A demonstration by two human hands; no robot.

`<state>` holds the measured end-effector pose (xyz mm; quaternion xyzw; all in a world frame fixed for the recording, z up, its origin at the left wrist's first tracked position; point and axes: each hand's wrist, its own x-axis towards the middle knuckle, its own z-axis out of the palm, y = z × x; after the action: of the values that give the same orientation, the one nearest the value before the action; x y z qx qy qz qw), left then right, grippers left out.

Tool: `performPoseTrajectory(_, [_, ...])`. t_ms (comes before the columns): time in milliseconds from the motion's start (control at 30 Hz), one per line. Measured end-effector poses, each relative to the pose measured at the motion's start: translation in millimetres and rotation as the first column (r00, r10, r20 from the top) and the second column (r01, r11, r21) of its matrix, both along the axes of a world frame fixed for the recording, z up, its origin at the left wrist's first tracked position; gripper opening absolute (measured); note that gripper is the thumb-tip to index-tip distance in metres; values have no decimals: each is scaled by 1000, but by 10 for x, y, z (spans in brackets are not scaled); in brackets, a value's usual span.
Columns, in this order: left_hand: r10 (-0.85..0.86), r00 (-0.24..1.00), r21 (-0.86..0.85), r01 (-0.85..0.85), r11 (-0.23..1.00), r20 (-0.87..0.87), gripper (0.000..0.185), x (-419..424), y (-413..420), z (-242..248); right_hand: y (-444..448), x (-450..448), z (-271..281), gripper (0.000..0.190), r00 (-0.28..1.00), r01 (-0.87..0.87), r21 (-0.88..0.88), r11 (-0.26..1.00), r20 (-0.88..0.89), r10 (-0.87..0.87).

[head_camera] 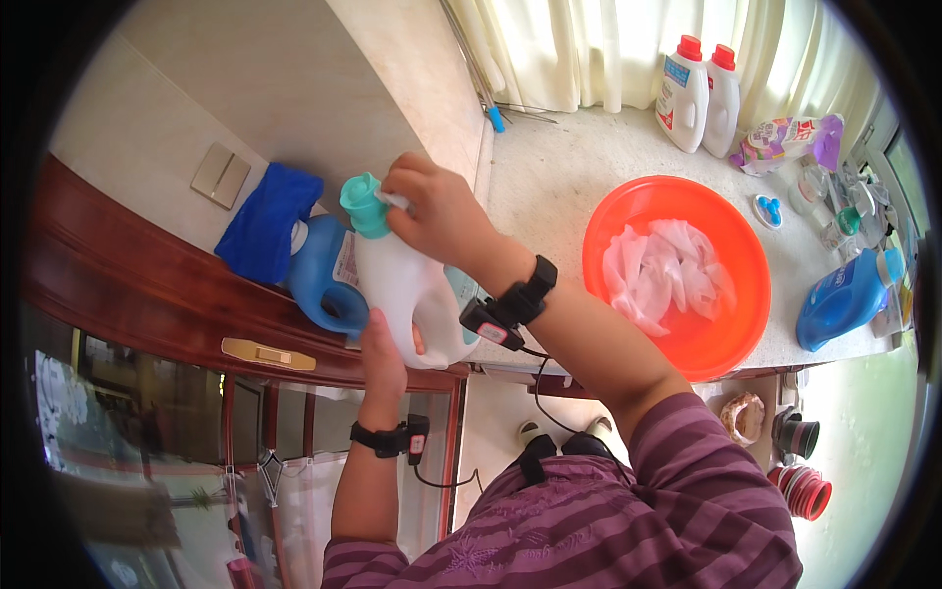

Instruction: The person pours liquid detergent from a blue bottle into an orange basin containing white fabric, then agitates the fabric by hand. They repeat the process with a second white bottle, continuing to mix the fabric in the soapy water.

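My left hand (388,355) grips the lower part of a white plastic detergent bottle (394,287), its fingers reaching through by the handle. At the bottle's turquoise cap (363,200), my right hand (423,206) pinches a small white cloth or tissue (394,200) against the cap's side. Beside that bottle stands a blue jug (321,272) with a white cap, a blue cloth (271,221) next to it. To the right, an orange-red plastic basin (602,206) holds wet-looking white fabric (662,272).
Two white bottles with red caps (682,96) stand by the curtain (589,51). Near them lie a purple-and-white plastic bag (791,143), a small dish with blue pieces (769,211) and a blue detergent bottle (843,302). A glass-fronted wooden cabinet (346,372) is at the left.
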<state>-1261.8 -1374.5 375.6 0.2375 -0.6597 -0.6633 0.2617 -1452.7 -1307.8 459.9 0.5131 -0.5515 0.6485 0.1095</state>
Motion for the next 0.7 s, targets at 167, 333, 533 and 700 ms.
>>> performPoseTrajectory(167, [46,999,-3,-46,999,9,56,-12,14,-32,65,276,-191,14,902,-227,7,974,-375,213])
performPoseTrajectory(333, [51,999,-35,-51,998,4,59,-25,37,13,318,201,-506,18,891,-39,-97,995,447,79])
performPoseTrajectory(533, [50,999,-14,-50,999,-5,62,-18,27,-1,-30,-86,-450,12,958,146,-123,982,264,-109])
performPoseTrajectory(700, [57,998,-6,-57,998,12,62,-25,31,-5,-383,-189,-805,22,845,17,-52,999,534,13])
